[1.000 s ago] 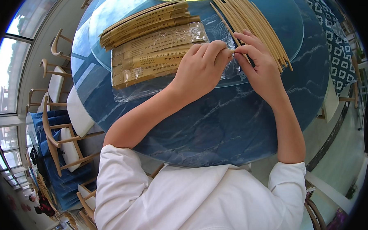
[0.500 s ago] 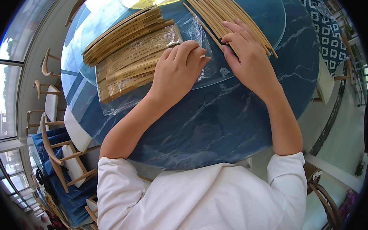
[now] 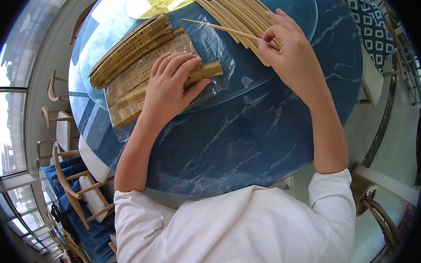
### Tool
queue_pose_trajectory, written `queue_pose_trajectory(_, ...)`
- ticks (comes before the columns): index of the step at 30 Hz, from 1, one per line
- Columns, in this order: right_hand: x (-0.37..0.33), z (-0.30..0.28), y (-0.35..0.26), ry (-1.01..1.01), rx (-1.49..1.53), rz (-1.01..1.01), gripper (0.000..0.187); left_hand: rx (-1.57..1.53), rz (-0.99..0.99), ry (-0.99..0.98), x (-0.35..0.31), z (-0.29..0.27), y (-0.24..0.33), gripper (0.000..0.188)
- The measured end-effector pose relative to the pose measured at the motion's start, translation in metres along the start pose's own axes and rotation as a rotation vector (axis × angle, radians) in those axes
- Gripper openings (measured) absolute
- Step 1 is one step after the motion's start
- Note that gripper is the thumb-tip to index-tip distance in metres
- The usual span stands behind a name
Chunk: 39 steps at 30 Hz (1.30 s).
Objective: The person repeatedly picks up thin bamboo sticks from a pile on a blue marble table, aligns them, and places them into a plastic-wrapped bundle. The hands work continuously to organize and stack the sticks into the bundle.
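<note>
My left hand curls over a brown printed paper sleeve, its fingers across the top and the thumb along the near side. One end of the sleeve sticks out to the right of the fingers. In my right hand a single wooden chopstick is pinched near one end, and its other end points left. Beneath and behind that hand lies a pile of loose chopsticks. More flat brown sleeves are stacked beyond my left hand, partly on clear plastic wrap.
Everything lies on or over the glass turntable of a round dark-blue marbled table. Wooden chairs with pale seats stand at the left. A patterned blue-and-white cloth hangs over a seat at the far right.
My left hand has moved left and spread over the sleeve, whose end now shows. The right hand has lifted one chopstick from the pile, turning it leftward.
</note>
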State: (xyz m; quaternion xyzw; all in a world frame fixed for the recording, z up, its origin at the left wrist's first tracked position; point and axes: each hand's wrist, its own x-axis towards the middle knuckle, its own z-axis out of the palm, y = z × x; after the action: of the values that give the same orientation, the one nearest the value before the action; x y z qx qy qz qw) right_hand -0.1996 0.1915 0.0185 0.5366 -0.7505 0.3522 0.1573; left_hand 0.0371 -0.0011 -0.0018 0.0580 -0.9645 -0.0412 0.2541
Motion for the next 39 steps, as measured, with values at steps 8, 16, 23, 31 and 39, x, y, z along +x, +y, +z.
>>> queue_pose_trajectory(8,0.027,-0.043,0.029,0.487,0.551,0.346,0.040,0.009,0.007,0.051,0.004,0.000,0.007,0.020)
queue_pose_trajectory(16,0.033,-0.045,0.039,0.647,0.678,0.368,0.042,0.159,-0.059,0.182,0.000,0.006,0.005,0.010)
queue_pose_trajectory(23,0.028,-0.043,0.044,0.531,0.682,0.498,0.042,0.210,-0.065,0.215,-0.001,0.002,-0.001,0.010)
queue_pose_trajectory(31,0.026,-0.033,0.045,0.566,0.799,0.424,0.041,0.166,-0.069,0.252,0.001,-0.003,-0.003,0.009)
queue_pose_trajectory(39,0.027,-0.022,0.039,0.649,0.952,0.431,0.037,0.164,-0.018,0.295,0.002,-0.008,-0.008,0.012)
